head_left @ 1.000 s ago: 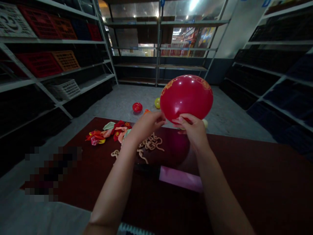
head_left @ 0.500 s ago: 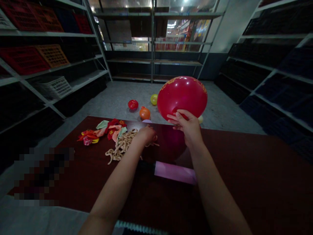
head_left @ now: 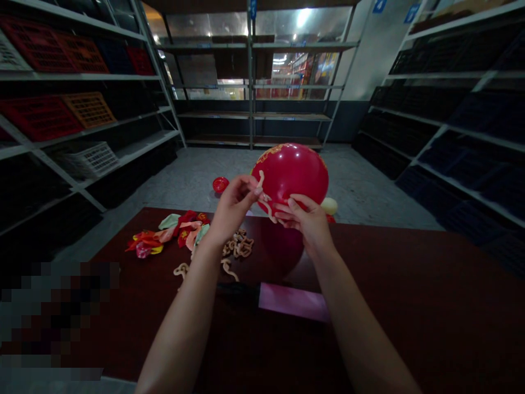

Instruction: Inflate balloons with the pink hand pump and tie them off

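Observation:
A big red balloon (head_left: 299, 169) with gold print is held above the table by my right hand (head_left: 307, 219), whose fingers pinch it at the neck. Close to its left, my left hand (head_left: 235, 205) is closed on a short beige string (head_left: 266, 205), with both ends sticking out near the balloon. More beige strings (head_left: 240, 244) lie in a loose heap below, partly behind my left forearm. Limp uninflated balloons (head_left: 153, 238) in red, orange, pink and green are piled at the left. A pink cylinder, apparently a hand pump (head_left: 291, 301), lies between my forearms.
The dark red-brown table (head_left: 385, 295) spans the front. On the floor beyond are a small red balloon (head_left: 220, 185) and a pale balloon (head_left: 328, 206). Metal shelving (head_left: 250, 115) stands at the back; shelves with crates (head_left: 88, 112) line both sides.
My left hand has risen from the heap with a beige string and come beside the balloon. The red balloon and my right hand have shifted slightly left and lower in view.

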Demonstrator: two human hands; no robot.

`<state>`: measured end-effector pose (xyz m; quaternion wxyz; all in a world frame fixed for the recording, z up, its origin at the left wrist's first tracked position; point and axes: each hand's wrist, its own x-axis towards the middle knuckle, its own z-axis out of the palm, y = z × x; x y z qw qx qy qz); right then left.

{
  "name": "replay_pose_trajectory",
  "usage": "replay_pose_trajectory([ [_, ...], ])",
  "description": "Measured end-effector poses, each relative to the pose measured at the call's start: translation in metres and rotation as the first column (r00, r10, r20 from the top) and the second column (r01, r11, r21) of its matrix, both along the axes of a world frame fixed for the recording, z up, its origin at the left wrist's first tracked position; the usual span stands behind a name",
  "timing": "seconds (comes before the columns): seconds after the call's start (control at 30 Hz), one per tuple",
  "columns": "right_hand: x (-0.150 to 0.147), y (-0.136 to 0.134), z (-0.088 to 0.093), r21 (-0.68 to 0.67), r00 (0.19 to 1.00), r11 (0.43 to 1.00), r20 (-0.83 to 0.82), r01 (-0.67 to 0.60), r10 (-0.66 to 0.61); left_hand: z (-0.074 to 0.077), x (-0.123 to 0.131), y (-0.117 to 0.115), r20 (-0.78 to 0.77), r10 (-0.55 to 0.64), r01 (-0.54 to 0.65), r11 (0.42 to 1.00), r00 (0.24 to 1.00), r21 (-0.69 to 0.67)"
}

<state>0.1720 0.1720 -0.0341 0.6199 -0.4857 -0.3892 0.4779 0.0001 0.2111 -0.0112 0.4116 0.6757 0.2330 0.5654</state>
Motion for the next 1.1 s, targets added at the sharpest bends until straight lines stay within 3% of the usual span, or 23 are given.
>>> replay_pose_trajectory([
  [0.13, -0.010, -0.003, -0.002, 0.023, 0.999, 0.999, 0.011, -0.040, 0.040, 0.008, 0.012, -0.015, -0.106, 0.187, -0.160, 0.961, 0.977, 0.225],
  [0.27, -0.017, -0.003, -0.006, 0.070, 0.991, 0.995, 0.119, -0.067, 0.059, 0.006, 0.019, -0.020, -0.169, 0.278, -0.193, 0.897, 0.946, 0.397],
  [0.4, -0.020, -0.004, -0.009, 0.092, 0.970, 0.988, 0.221, -0.126, 0.103, 0.004, 0.018, -0.017, -0.141, 0.270, -0.198, 0.900, 0.953, 0.388],
  [0.6, -0.022, -0.008, -0.001, 0.087, 0.976, 0.986, 0.177, -0.145, 0.128, 0.014, 0.004, -0.018, -0.365, 0.122, 0.031, 0.922, 0.923, 0.386],
  [0.9, -0.005, -0.011, 0.010, 0.076, 0.959, 0.957, 0.076, -0.279, 0.273, 0.008, -0.002, -0.011, -0.392, 0.115, 0.051, 0.919, 0.913, 0.391],
  [1.1, -0.003, -0.012, 0.011, 0.081, 0.959, 0.955, 0.011, -0.284, 0.284, 0.004, 0.005, -0.008, -0.339, 0.147, 0.023, 0.892, 0.929, 0.451],
])
